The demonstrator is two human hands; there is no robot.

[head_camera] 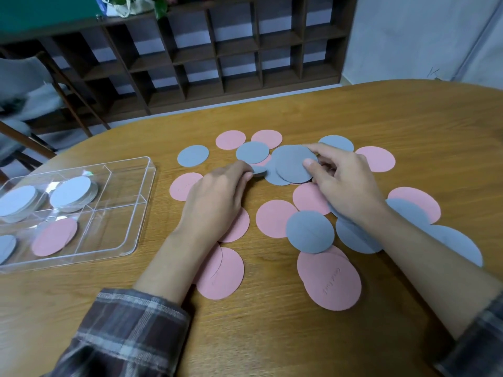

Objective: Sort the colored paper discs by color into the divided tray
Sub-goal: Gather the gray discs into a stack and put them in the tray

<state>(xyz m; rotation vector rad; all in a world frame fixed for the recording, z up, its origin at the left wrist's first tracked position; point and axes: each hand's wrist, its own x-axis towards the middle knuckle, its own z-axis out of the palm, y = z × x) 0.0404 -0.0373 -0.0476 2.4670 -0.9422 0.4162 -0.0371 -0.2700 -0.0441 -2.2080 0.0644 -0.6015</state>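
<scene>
Several pink discs (275,218) and grey-blue discs (309,232) lie scattered and overlapping across the wooden table. My right hand (343,183) pinches a small stack of grey-blue discs (292,163), lifted slightly above the pile. My left hand (217,197) rests palm down on pink discs, its fingertips touching the edge of another grey-blue disc (259,170). The clear divided tray (136,213) sits at the left. Its far compartments hold grey-blue stacks (73,194), and a near compartment holds pink discs (54,236).
The oval wooden table (408,118) curves away at the back. A dark cubby shelf (217,50) stands behind it and a chair (32,91) is at the far left. The tray's right-hand compartments (117,186) hold nothing visible.
</scene>
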